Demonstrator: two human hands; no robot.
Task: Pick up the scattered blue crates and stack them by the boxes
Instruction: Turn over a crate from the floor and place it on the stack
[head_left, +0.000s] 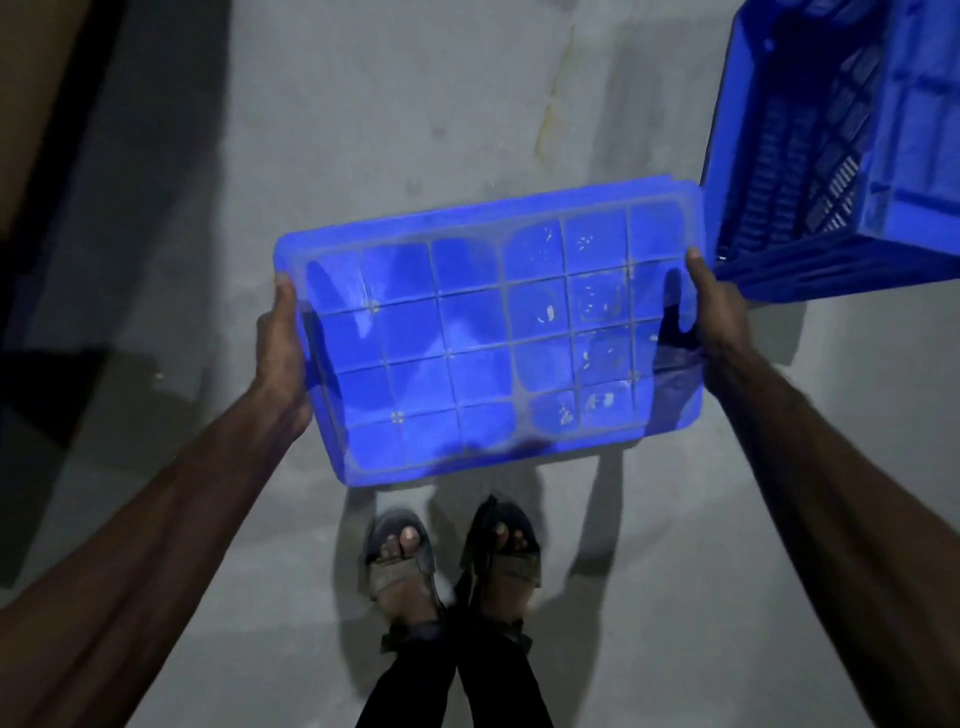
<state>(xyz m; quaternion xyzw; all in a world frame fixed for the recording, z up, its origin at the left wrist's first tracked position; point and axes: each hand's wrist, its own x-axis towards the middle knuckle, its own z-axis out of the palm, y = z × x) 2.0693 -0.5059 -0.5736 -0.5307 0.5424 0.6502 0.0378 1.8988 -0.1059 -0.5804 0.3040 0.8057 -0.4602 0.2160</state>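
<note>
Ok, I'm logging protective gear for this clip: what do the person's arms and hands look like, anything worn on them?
The left forearm and right forearm are bare to the frame edge, no sleeves showing. The left hand and right hand wear no gloves; no watch, bracelet or ring is visible, though the light is dim.

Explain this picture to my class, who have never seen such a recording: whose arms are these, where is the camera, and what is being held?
There is no machine here. One camera, worn on a person's head, looks down at their own arms. The left hand and right hand grip the short ends of a blue crate, held above the grey floor with its gridded face toward the camera. A second blue crate with slatted walls sits at upper right. Below are the person's sandalled feet.
</note>
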